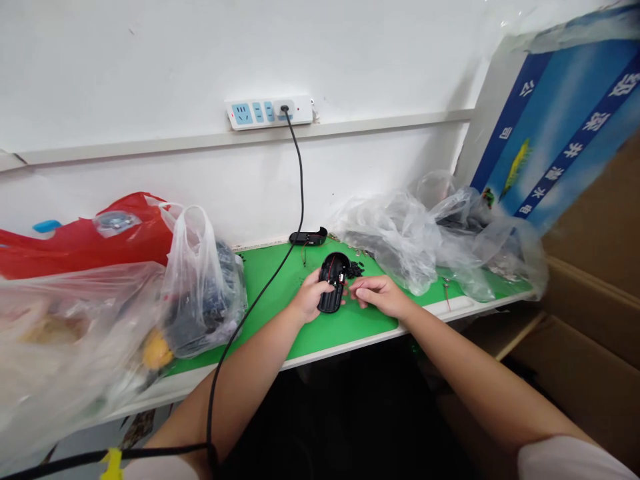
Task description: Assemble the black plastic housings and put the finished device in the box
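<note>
1. On the green bench mat (345, 333), a black oval plastic casing (334, 300) with red wires (342, 283) is clamped in the left hand (311, 298) (its open inside faces up).
2. Just beside it, the right hand (377, 297) is empty, fingers loosely together, near small black pieces (356, 270).

Place: a small workshop corner, by the look of it
Under the hands: a table (340, 350) topped with a green mat (270, 287)
In the left hand (313, 297): an opened black casing (330, 283) showing thin wires
Ahead of the hands: a white wall (150, 80) carrying a power strip (270, 112) with a black cable (302, 180) plugged in
Right of the right hand (377, 295): clear plastic bags (395, 243) heaped on the table
Further right: cardboard boxes (590, 320) and a blue printed board (560, 127)
Left of the left hand: a red bag (100, 243) and more plastic bags (200, 287)
</note>
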A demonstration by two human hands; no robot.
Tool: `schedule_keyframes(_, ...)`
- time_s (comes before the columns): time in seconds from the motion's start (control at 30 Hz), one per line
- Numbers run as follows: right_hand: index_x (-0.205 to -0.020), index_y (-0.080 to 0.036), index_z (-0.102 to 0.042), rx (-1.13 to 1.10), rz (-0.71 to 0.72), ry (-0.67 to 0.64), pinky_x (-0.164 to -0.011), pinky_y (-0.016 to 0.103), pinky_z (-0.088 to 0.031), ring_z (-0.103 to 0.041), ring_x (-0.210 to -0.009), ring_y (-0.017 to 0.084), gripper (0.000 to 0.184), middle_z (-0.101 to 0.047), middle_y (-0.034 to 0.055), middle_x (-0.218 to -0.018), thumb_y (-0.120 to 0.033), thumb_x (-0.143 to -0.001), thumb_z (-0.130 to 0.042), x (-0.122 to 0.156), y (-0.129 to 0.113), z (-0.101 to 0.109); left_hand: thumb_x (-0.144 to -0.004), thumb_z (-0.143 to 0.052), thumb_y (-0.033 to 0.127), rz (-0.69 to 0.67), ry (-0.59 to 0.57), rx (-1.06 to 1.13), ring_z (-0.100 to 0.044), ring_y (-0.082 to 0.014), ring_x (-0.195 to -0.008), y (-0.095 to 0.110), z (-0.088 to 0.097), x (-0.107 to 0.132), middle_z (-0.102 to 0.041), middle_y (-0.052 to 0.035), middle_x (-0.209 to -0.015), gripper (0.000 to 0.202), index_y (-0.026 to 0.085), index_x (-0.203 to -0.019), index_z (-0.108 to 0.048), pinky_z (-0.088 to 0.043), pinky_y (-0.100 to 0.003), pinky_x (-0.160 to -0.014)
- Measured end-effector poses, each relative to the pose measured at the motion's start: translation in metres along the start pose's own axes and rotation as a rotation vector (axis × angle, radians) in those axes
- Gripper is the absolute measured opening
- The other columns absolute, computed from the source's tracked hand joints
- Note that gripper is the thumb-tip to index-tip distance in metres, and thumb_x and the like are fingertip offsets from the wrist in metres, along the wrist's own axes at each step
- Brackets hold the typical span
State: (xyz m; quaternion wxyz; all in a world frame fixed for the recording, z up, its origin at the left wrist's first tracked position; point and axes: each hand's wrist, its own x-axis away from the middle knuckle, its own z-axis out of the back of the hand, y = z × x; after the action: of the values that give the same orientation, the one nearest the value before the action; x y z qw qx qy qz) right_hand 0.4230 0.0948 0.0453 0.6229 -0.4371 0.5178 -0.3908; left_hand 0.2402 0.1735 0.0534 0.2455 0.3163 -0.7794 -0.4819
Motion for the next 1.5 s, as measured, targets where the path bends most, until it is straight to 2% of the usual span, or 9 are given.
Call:
schedule_keyframes(0.13,-0.09,-0.017,-0.07,-0.049,0.056,0.016,-0.051,0.023,-0.047,-0.054,-0.053,0.007,0.024,-0.063,0.0047,-0.087,-0.036,-0.077,-0.067,0.0,0.005,0.001,-0.06,-0.057,0.011,0.008,0.011,0.049,-0.066,-0.025,-0.077,0.001,0.0,-0.001,-0.066,-0.0089,-0.091,0.038,0.015,-0.098,-0.054,-0.054,-0.042,-0.063)
schedule_keyframes(0.27,-0.093,-0.019,-0.071,-0.067,0.059,-0.116,-0.055,0.024,-0.051,-0.058,-0.063,0.01,0.023,-0.061,0.0067,-0.099,-0.032,-0.075,-0.07,0.0,0.008,-0.002,-0.063,-0.056,0.012,-0.02,0.014,0.13,-0.065,-0.0235,-0.076,0.003,0.001,-0.002,-0.066,-0.0097,-0.09,0.038,0.014,-0.101,-0.055,-0.053,-0.041,-0.066)
schedule_keyframes(0.37,-0.095,-0.019,-0.072,-0.024,0.077,-0.174,-0.056,0.024,-0.051,-0.057,-0.066,0.01,0.022,-0.06,0.0078,-0.1,-0.031,-0.078,-0.068,0.0,0.01,-0.004,-0.064,-0.054,0.013,-0.035,0.021,0.18,-0.065,-0.023,-0.076,0.005,0.003,-0.003,-0.066,-0.0106,-0.09,0.035,0.013,-0.1,-0.055,-0.053,-0.039,-0.066)
schedule_keyframes(0.53,-0.093,-0.018,-0.072,0.003,0.078,-0.168,-0.055,0.023,-0.05,-0.056,-0.062,0.008,0.021,-0.06,0.0076,-0.096,-0.032,-0.08,-0.066,0.0,0.01,-0.005,-0.065,-0.053,0.013,-0.027,0.036,0.2,-0.065,-0.0221,-0.076,0.006,0.004,-0.003,-0.066,-0.0109,-0.091,0.032,0.013,-0.097,-0.055,-0.052,-0.04,-0.07)
schedule_keyframes(0.63,-0.093,-0.017,-0.072,-0.003,0.071,-0.143,-0.054,0.023,-0.049,-0.056,-0.06,0.009,0.021,-0.061,0.0072,-0.093,-0.032,-0.079,-0.066,0.0,0.01,-0.004,-0.064,-0.054,0.012,-0.024,0.053,0.161,-0.065,-0.0229,-0.077,0.004,0.003,-0.003,-0.066,-0.01,-0.09,0.034,0.014,-0.099,-0.054,-0.053,-0.039,-0.068)
schedule_keyframes(0.83,-0.093,-0.017,-0.071,0.002,0.081,0.001,-0.05,0.021,-0.044,-0.052,-0.054,0.007,0.02,-0.061,0.0039,-0.081,-0.032,-0.079,-0.066,0.001,0.014,-0.002,-0.059,-0.056,0.01,0.022,0.14,-0.016,-0.065,-0.023,-0.07,-0.004,0.0,-0.003,-0.064,-0.0048,-0.081,0.042,0.017,-0.1,-0.05,-0.053,-0.037,-0.061)
schedule_keyframes(1.07,-0.09,-0.017,-0.072,0.065,0.087,-0.04,-0.051,0.021,-0.043,-0.051,-0.055,0.007,0.019,-0.06,0.0037,-0.078,-0.032,-0.08,-0.065,0.0,0.012,-0.003,-0.059,-0.054,0.01,0.005,0.111,-0.043,-0.065,-0.0212,-0.066,-0.006,0.001,-0.002,-0.063,-0.0041,-0.079,0.048,0.018,-0.107,-0.048,-0.052,-0.034,-0.059)
schedule_keyframes(1.3,-0.094,-0.018,-0.072,0.064,0.102,-0.067,-0.051,0.021,-0.045,-0.052,-0.059,0.008,0.02,-0.06,0.0067,-0.094,-0.032,-0.082,-0.064,0.0,0.016,-0.001,-0.059,-0.057,0.011,0.006,0.139,0.03,-0.065,-0.0229,-0.068,-0.002,0.002,-0.001,-0.065,-0.0064,-0.081,0.044,0.017,-0.102,-0.049,-0.052,-0.037,-0.061)
schedule_keyframes(1.5,-0.099,-0.019,-0.071,0.011,0.082,-0.054,-0.051,0.022,-0.047,-0.054,-0.059,0.008,0.023,-0.06,0.0074,-0.098,-0.031,-0.08,-0.065,0.0,0.015,-0.001,-0.059,-0.057,0.011,-0.014,0.132,0.09,-0.065,-0.0225,-0.068,0.0,0.004,-0.002,-0.064,-0.0056,-0.077,0.04,0.016,-0.098,-0.05,-0.052,-0.037,-0.061)
